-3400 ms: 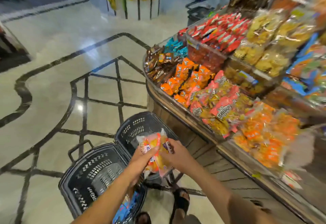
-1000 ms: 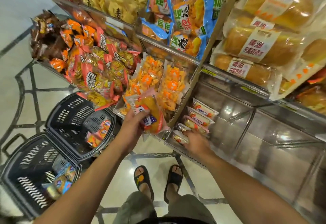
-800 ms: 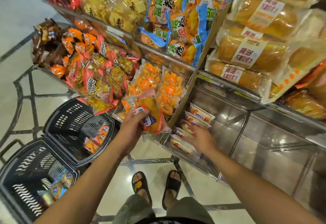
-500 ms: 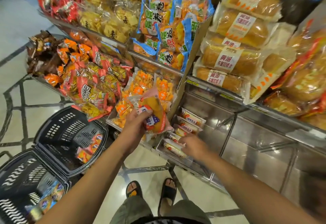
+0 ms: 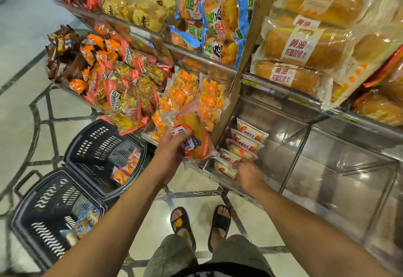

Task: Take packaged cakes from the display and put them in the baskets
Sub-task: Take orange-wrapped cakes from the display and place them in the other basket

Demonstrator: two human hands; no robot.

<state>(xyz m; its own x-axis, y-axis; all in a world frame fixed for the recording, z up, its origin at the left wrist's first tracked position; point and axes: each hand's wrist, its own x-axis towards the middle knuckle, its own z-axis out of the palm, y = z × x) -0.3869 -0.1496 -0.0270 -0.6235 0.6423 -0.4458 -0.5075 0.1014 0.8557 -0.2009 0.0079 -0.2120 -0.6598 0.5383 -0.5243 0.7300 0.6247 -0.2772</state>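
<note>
My left hand grips a packaged cake. At its four o'clock my blurred right hand is over small wrapped cakes; I cannot tell its grip.

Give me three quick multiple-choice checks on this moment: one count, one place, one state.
1. Count of black baskets: A one, B two, C four.
2. The right hand reaches into: A the steel bin, B a basket, C a pocket.
3. The left hand: A is empty, B grips a basket handle, C holds a packaged cake.
Answers: B, two stand side by side; A, its fingers are at the small cake packs there; C, its fingers wrap the wrapper.
</note>
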